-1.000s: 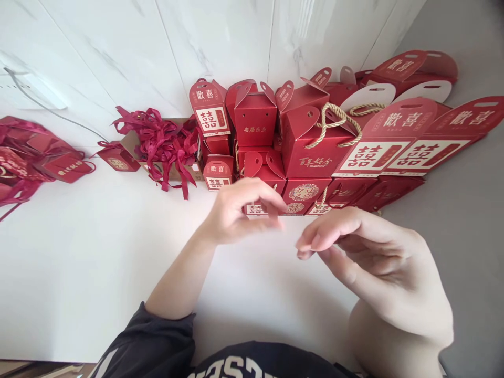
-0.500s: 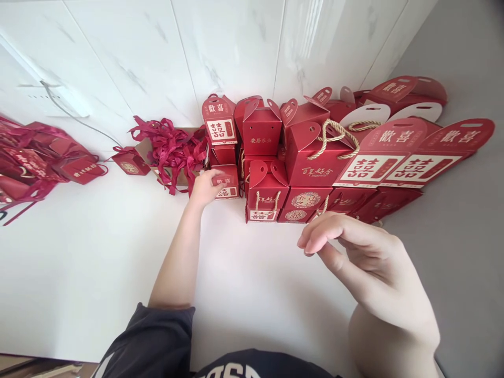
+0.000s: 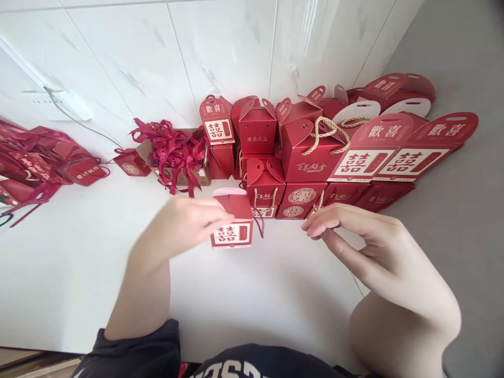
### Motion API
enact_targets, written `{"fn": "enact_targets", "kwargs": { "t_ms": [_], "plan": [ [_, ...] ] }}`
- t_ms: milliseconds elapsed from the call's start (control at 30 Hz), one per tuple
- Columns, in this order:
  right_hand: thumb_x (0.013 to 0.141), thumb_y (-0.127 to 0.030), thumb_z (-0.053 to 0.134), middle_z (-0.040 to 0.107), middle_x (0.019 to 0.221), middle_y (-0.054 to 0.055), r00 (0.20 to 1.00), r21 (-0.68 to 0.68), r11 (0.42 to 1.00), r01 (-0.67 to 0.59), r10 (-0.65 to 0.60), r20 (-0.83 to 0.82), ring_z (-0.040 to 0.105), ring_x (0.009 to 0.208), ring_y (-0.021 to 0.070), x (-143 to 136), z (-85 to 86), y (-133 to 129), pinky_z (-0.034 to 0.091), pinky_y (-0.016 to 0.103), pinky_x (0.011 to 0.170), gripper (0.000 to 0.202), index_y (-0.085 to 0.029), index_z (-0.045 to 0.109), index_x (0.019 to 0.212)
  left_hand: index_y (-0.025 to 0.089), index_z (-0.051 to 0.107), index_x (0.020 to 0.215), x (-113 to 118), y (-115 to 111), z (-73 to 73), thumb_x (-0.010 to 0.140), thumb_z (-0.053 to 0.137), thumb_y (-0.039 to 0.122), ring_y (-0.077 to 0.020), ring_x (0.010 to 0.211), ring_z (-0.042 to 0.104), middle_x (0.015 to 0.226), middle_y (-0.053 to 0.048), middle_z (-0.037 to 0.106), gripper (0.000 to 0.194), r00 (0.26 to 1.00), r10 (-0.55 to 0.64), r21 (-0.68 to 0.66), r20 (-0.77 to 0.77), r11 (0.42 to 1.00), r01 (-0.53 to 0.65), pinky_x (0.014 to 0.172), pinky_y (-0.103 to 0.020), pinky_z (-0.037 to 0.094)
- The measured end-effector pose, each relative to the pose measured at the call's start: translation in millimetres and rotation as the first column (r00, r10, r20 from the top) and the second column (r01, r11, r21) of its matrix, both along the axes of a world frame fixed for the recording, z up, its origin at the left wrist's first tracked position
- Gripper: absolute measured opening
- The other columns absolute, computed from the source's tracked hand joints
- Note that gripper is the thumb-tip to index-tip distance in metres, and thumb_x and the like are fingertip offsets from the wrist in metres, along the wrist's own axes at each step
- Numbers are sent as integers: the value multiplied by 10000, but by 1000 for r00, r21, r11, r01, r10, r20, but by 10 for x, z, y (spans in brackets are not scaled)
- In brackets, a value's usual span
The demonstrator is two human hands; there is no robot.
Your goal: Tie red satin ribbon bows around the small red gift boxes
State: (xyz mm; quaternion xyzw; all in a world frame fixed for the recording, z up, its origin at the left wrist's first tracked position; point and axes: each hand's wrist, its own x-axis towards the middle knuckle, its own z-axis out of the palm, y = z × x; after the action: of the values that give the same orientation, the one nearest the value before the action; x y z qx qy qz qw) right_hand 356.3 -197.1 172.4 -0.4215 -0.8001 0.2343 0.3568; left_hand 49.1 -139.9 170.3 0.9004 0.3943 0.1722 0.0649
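My left hand [image 3: 192, 223] is closed on a small red gift box [image 3: 232, 233] with a white label and a dark red ribbon loop at its right side. The box is in front of the stacks, its top flap standing up; my fingers cover its left edge. My right hand [image 3: 366, 247] hovers at the right, thumb and fingers pinched together with nothing visible between them. Behind its fingertips are stacked red gift boxes [image 3: 305, 195], some with gold rope handles.
An open cardboard box [image 3: 202, 176] full of dark red ribbons [image 3: 173, 149] stands left of the stacks. A small ribboned box [image 3: 132, 163] is beside it. More ribboned boxes [image 3: 81, 168] lie at far left. A tiled wall [image 3: 224, 47] rises behind the white table [image 3: 98, 252].
My left hand has pulled a small gift box out from the foot of the left stack, towards me. My right hand stays pinched, nearly in the same place.
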Motion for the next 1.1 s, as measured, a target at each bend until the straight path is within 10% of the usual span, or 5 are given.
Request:
{"fn": "enact_targets", "kwargs": {
  "t_ms": [300, 500, 667, 1100],
  "plan": [
    [964, -154, 432, 676, 952, 44, 948, -72, 988, -135, 150, 279, 628, 803, 164, -154, -160, 94, 458, 279, 709, 198, -215, 614, 1014, 242, 728, 957, 353, -164, -222, 973, 422, 326, -169, 859, 655, 932, -13, 731, 318, 985, -171, -526, -38, 841, 126, 787, -260, 445],
    [980, -188, 413, 678, 745, 35, 837, -50, 977, -209, 205, 507, 597, 602, 160, -755, -564, 348, 351, 263, 555, 169, -173, 577, 943, 208, 685, 796, 171, -37, -177, 956, 398, 266, -163, 737, 596, 802, -16, 675, 334, 984, -71, -414, -165, 910, -3, 691, -269, 392],
    [1001, -290, 388, 706, 775, 77, 785, 14, 978, -209, 159, 599, 631, 593, 199, -1032, -863, 463, 336, 292, 551, 224, -143, 524, 1103, 208, 631, 726, 89, 44, -191, 872, 498, 273, -129, 562, 517, 648, 18, 596, 208, 974, -19, -499, -227, 861, -100, 548, -252, 333],
    [875, -117, 406, 723, 778, 105, 746, -2, 980, -197, 151, 649, 658, 624, 237, -1091, -897, 414, 334, 309, 524, 270, -145, 615, 1043, 214, 584, 571, 164, 83, -278, 712, 616, 377, -148, 514, 514, 544, 17, 584, 218, 952, -35, -608, -303, 777, -164, 504, -264, 307]
  ]
}}
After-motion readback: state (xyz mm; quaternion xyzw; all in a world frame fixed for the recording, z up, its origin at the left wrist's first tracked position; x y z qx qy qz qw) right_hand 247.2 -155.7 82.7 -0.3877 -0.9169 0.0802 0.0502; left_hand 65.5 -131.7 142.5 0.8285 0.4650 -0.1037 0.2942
